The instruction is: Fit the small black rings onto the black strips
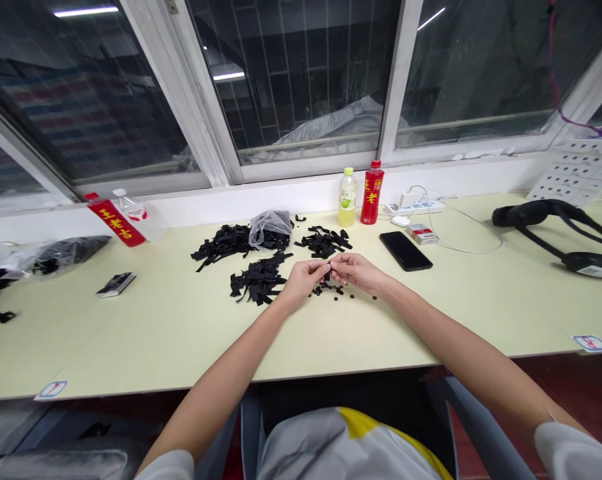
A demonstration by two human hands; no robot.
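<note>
My left hand [303,279] and my right hand [355,271] meet fingertip to fingertip above the table. Pinched between them is a small black strip [328,274], mostly covered by the fingers. Small black rings [338,289] lie scattered on the table just below my hands. To the left of my left hand is a loose pile of black fabric strips [259,279]. Behind my hands sits another pile of black strips [325,241]. Further back, a larger heap [223,245] is partly covered by a clear plastic bag [271,228].
A black phone [405,251], a cigarette pack [421,233] and a white charging cable [473,250] lie right of my hands. A yellow-green drink bottle [347,199] and a red bottle [372,193] stand at the back. A black headset [555,233] rests far right, a small box [116,285] left.
</note>
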